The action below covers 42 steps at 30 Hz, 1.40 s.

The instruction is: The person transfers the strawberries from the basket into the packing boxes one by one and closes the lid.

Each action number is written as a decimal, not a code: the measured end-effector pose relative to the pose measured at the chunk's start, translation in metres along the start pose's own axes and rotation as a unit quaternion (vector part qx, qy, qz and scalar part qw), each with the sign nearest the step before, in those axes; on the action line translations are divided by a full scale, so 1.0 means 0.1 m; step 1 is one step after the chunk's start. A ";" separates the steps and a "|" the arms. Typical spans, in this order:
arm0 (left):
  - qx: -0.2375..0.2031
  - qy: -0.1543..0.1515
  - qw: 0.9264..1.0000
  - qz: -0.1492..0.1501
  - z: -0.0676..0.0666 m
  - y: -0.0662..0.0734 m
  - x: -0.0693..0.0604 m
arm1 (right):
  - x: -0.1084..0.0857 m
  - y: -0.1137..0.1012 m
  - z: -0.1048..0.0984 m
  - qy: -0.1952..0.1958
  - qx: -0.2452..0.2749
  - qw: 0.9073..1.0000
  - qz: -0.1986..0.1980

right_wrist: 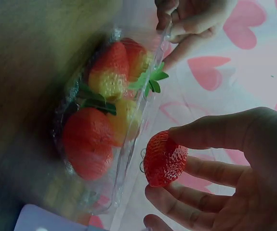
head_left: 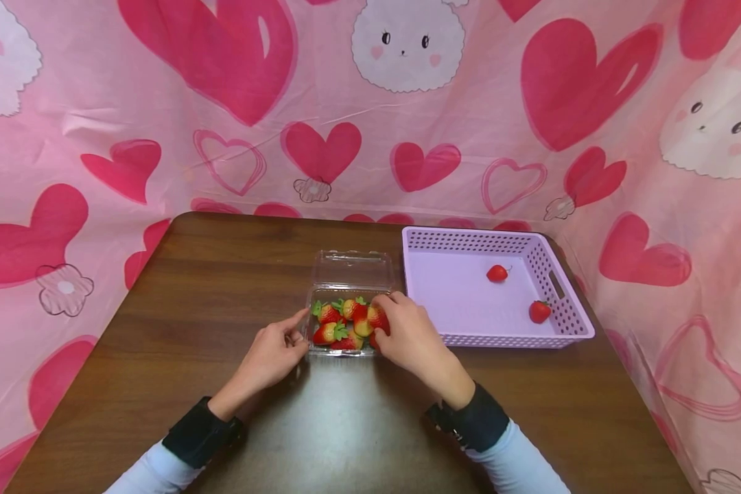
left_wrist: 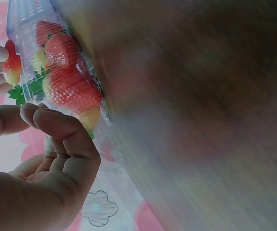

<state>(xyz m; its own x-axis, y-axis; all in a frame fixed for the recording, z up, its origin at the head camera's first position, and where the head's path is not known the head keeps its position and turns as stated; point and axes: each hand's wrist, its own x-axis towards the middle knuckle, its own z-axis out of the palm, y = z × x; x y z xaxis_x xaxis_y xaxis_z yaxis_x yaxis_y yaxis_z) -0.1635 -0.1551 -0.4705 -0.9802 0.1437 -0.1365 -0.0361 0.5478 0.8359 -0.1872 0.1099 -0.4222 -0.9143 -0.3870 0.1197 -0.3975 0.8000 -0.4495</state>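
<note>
A clear plastic clamshell box (head_left: 346,353) with several toy strawberries (head_left: 328,334) inside stands in the middle of the table, its lid (head_left: 353,269) folded back behind it. At the box's left side, my left hand (head_left: 274,353) pinches the rim between thumb and index finger. My right hand (head_left: 410,336) is over the box's right end. A red strawberry (right_wrist: 164,159) is between its thumb and fingers, just above the rim in the right wrist view. Green leaves (right_wrist: 155,82) of another strawberry stick up past the rim.
To the right of the box is a lilac plastic basket (head_left: 460,341) with perforated walls. Two strawberries lie in it, one near the back (head_left: 497,273) and one at the right (head_left: 539,311). A pink heart-patterned cloth (head_left: 370,116) hangs behind the brown wooden table (head_left: 234,274).
</note>
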 end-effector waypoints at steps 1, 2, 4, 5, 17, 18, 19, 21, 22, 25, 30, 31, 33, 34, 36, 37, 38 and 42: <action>0.000 0.000 1.000 0.001 0.00 0.00 0.00 | 0.00 -0.01 0.01 -0.003 0.001 1.000 0.001; 0.000 0.000 1.000 0.001 0.00 0.00 0.00 | 0.00 -0.02 0.02 -0.006 0.002 1.000 0.001; 0.002 0.001 1.000 0.002 0.00 0.00 0.00 | -0.01 -0.03 0.04 -0.011 0.006 1.000 0.001; 0.002 0.001 1.000 0.002 0.00 0.00 0.01 | -0.01 -0.03 0.05 -0.013 0.008 1.000 0.000; 0.000 -0.004 1.000 0.007 0.00 -0.01 0.00 | 0.00 -0.07 0.13 -0.041 0.000 0.999 -0.014; -0.001 -0.004 1.000 0.007 0.00 -0.01 0.00 | 0.00 -0.08 0.14 -0.043 0.000 0.999 -0.016; -0.001 -0.003 1.000 0.007 0.00 -0.01 0.00 | 0.00 -0.08 0.14 -0.045 -0.001 0.999 -0.017; -0.001 -0.002 1.000 0.006 0.00 0.00 0.00 | 0.00 -0.07 0.16 -0.048 -0.005 0.999 -0.021; 0.000 -0.002 1.000 0.006 0.00 0.00 0.00 | 0.00 -0.07 0.17 -0.049 -0.005 0.998 -0.024; 0.002 0.001 1.000 0.006 0.00 0.01 0.00 | 0.01 -0.06 0.20 -0.059 0.001 0.998 -0.031; 0.004 0.002 1.000 0.002 0.00 0.00 0.00 | 0.02 -0.03 0.21 -0.091 0.026 0.995 -0.031; 0.003 0.001 1.000 0.001 0.00 0.00 -0.01 | 0.02 -0.02 0.21 -0.096 0.028 0.994 -0.031; 0.003 0.000 1.000 0.001 0.01 0.00 -0.01 | 0.03 -0.02 0.21 -0.105 0.028 0.994 -0.035; 0.003 0.000 1.000 0.001 0.01 -0.01 -0.01 | 0.03 -0.01 0.22 -0.108 0.028 0.993 -0.036; 0.003 -0.001 1.000 0.002 0.01 -0.01 -0.01 | 0.03 -0.01 0.22 -0.112 0.028 0.992 -0.040; 0.003 0.000 1.000 0.004 0.01 -0.01 0.00 | 0.03 0.00 0.22 -0.114 0.028 0.992 -0.042; 0.003 0.000 1.000 0.005 0.01 -0.01 0.00 | 0.04 0.00 0.22 -0.115 0.029 0.992 -0.044; 0.002 0.000 1.000 0.012 0.01 -0.01 0.01 | 0.05 0.02 0.21 -0.121 0.036 0.991 -0.046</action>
<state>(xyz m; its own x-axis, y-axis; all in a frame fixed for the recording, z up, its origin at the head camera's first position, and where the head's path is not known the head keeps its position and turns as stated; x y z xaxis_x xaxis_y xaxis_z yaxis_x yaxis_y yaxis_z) -0.1640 -0.1553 -0.4721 -0.9807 0.1573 -0.1161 -0.0111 0.5480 0.8364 -0.1907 0.1001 -0.4414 -0.8261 -0.5614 -0.0484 -0.4631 0.7255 -0.5091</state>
